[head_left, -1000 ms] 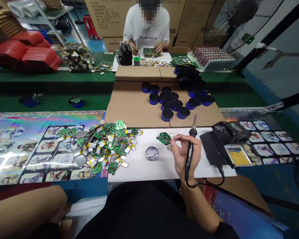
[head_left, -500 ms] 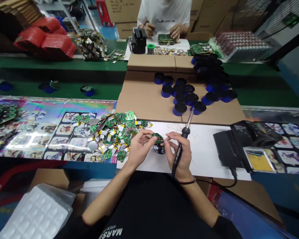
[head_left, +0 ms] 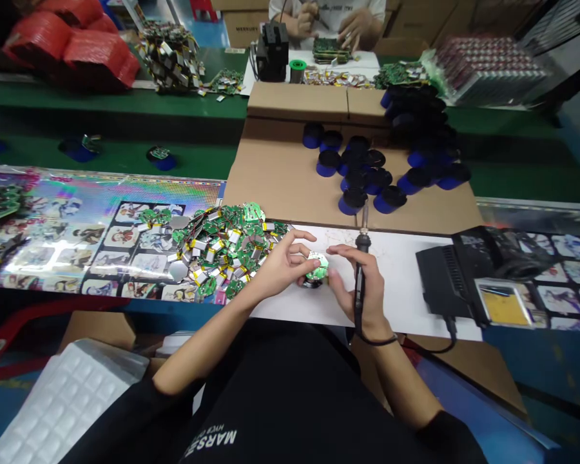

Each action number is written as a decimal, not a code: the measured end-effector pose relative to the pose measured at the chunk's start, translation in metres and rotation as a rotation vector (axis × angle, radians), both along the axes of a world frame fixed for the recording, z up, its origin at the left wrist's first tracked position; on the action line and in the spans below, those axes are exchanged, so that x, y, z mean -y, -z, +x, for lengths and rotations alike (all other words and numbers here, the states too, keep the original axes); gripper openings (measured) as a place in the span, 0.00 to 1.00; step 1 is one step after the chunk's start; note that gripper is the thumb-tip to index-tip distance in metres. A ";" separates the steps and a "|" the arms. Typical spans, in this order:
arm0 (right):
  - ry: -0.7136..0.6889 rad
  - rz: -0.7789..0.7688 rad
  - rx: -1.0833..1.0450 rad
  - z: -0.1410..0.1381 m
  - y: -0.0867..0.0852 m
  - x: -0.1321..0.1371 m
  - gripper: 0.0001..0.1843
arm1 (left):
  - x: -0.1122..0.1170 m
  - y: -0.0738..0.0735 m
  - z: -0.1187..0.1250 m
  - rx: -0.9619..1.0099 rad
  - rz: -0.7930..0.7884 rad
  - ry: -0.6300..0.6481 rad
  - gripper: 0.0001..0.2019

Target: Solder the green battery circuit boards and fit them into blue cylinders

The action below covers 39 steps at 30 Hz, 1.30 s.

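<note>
Between the thumb and fingers of my left hand (head_left: 290, 261) is a small round green circuit board (head_left: 318, 266), its face turned up. Directly beneath it, a dark round part (head_left: 312, 283) is partly covered by the board and my fingers. My right hand (head_left: 365, 287) holds a soldering iron (head_left: 360, 277) against the palm, its metal tip pointing away toward the blue cups. The right thumb and index finger are spread near the board's right edge; whether they touch it I cannot tell. To the left lies a heap of circuit boards with battery cells (head_left: 227, 248).
Several blue-and-black round cups (head_left: 352, 201) stand on cardboard (head_left: 275, 161) ahead. At right sits a black soldering station (head_left: 439, 283) beside a yellow sponge tray (head_left: 505, 306). Across the bench a person's hands (head_left: 355, 29) work over stacked boards (head_left: 331, 50).
The circuit board has turned from tilted to face-up over the dark part. My right fingers have spread apart, and the iron stands more upright. The whole view has shifted slightly.
</note>
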State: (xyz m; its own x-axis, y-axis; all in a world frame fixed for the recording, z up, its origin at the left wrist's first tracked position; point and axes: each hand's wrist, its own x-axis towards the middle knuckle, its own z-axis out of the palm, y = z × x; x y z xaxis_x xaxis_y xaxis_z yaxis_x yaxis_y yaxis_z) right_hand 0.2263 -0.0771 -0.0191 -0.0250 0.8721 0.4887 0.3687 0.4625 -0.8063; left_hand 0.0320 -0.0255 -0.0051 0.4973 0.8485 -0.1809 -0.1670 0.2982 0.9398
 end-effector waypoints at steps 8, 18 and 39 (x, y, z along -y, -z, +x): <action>-0.060 -0.017 0.023 0.012 -0.002 0.011 0.32 | 0.001 0.004 0.004 -0.078 0.187 -0.071 0.18; 0.110 -0.029 0.059 0.044 -0.003 0.014 0.29 | 0.030 0.031 -0.010 -0.591 0.850 -0.016 0.07; -0.066 0.041 0.403 0.003 0.016 0.010 0.25 | 0.022 0.036 -0.004 -0.060 0.104 -0.264 0.18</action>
State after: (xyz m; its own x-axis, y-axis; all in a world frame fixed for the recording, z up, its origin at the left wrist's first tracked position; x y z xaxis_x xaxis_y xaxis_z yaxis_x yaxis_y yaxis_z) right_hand 0.2291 -0.0869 -0.0352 -0.2768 0.8422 0.4627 0.6201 0.5244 -0.5835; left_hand 0.0279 -0.0472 -0.0406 0.2479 0.9627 -0.1085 -0.1695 0.1534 0.9735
